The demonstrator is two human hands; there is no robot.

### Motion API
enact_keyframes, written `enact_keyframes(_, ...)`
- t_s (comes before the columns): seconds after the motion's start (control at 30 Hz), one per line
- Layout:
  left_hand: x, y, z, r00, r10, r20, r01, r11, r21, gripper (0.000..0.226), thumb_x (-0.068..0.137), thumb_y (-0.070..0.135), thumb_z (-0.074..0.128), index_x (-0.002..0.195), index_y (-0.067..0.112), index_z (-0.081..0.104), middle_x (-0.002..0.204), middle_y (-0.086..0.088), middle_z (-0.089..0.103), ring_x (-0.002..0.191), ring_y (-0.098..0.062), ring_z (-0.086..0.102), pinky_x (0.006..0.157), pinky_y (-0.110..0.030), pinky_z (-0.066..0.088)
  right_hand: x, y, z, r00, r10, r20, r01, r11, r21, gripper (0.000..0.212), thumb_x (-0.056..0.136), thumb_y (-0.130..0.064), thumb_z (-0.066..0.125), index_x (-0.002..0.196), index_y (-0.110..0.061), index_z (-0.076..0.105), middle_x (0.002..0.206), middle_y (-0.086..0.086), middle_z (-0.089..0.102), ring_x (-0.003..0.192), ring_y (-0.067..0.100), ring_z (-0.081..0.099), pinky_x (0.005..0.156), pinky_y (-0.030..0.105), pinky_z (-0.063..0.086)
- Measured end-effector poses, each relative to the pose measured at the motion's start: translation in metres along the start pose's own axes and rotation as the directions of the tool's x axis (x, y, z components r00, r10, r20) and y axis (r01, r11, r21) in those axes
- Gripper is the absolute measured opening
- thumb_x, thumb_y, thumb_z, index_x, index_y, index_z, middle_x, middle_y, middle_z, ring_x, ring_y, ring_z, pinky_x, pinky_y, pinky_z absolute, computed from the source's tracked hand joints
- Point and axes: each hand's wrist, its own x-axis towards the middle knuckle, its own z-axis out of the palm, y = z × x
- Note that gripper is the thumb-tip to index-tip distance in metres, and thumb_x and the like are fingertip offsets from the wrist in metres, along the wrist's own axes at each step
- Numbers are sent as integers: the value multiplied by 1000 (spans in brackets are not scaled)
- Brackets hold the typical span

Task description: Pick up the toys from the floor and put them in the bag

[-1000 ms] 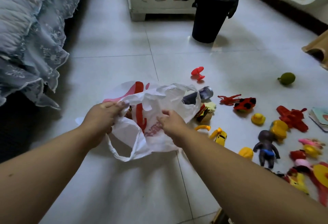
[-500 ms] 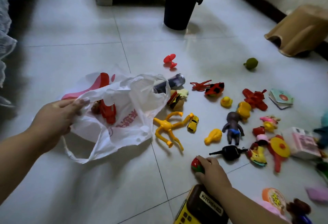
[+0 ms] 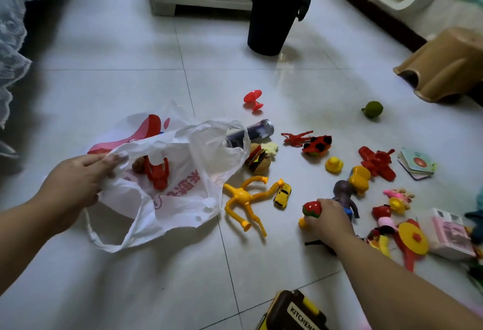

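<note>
On the pale tiled floor (image 3: 117,290), barely begun: left hand (image 3: 78,180) pinching open the thin white plastic bag (image 3: 183,191), one red toy (image 3: 156,173) inside; right hand (image 3: 328,214) closed around a red strawberry toy (image 3: 311,208); many toys left scattered beside.

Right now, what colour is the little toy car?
Yellow; the toy car shows in the head view.

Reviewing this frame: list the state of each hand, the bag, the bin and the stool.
left hand: gripping the bag's rim
right hand: closed on the strawberry toy
plastic bag: mouth held open, red toy inside
black bin: upright, lined
brown stool: tilted
</note>
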Motion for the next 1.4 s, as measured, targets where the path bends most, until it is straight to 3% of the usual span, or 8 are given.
enact_keyframes(0.27, -3, 16, 17, 998, -26, -61, 19, 993, -116, 22, 83, 40, 63, 90, 21, 71, 68, -3, 50, 53, -19, 30, 47, -22, 24, 38, -2, 20, 973, 98, 208, -110, 993, 44, 45, 67, -45, 75, 102, -22, 56, 114, 18, 54, 91, 30, 56, 79, 31, 49)
enact_keyframes(0.47, 2, 23, 33, 999, -10, -34, 6, 993, -120, 26, 79, 48, 65, 86, 23, 71, 72, -3, 51, 60, -22, 31, 50, -27, 25, 24, -9, 22, 985, 116, 128, -141, 968, 206, 47, 67, -43, 75, 106, -20, 63, 112, 16, 61, 94, 30, 57, 75, 30, 45)
enact_keyframes(0.57, 7, 24, 37, 999, -16, -29, 12, 990, -141, 29, 76, 51, 66, 86, 25, 72, 72, -2, 54, 61, -22, 33, 51, -26, 27, 0, -42, 7, 996, 82, 35, -86, 798, 596, 38, 68, -32, 78, 101, -18, 67, 93, 9, 70, 82, 24, 63, 75, 36, 52)
enact_keyframes(0.73, 4, 22, 31, 1000, -8, 14, 9, 995, -103, 35, 77, 54, 61, 92, 23, 70, 77, -4, 55, 61, -22, 36, 53, -28, 31, -39, -174, 6, 925, -248, 287, -119, 528, 841, 41, 73, -28, 78, 107, -19, 58, 100, 8, 69, 88, 21, 66, 67, 30, 49)
enact_keyframes(1.0, 0, 14, 19, 996, -35, 82, 47, 988, -144, 25, 88, 45, 54, 83, 27, 70, 68, -5, 49, 56, -20, 32, 52, -27, 26, -54, -287, 24, 785, -369, 498, -240, 560, 793, 69, 83, -35, 72, 140, -18, 39, 136, 7, 51, 116, 29, 55, 88, 38, 52)
enact_keyframes(1.1, 3, 9, 15, 994, -52, 95, 65, 988, -137, 24, 91, 42, 51, 86, 27, 69, 69, -4, 50, 59, -20, 34, 52, -27, 28, -49, -259, 20, 760, -405, 509, -159, 644, 749, 51, 87, -26, 67, 133, -17, 47, 118, 7, 61, 95, 19, 62, 73, 28, 49)
enact_keyframes(1.27, 12, 3, 8, 995, -59, 82, 70, 989, -129, 27, 93, 39, 49, 91, 22, 70, 69, -8, 44, 58, -20, 30, 52, -28, 26, -24, -165, 17, 992, -93, 89, 25, 819, 574, 27, 86, -14, 60, 113, -17, 64, 112, 7, 65, 96, 24, 59, 75, 31, 46)
enact_keyframes(1.4, 14, -2, 4, 995, -53, 82, 63, 990, -124, 28, 93, 40, 50, 83, 26, 72, 68, -8, 43, 58, -21, 31, 54, -28, 26, 13, -96, 17, 999, 23, 25, -28, 979, 202, 45, 83, -14, 52, 128, -15, 50, 125, 19, 52, 104, 37, 55, 80, 36, 46)
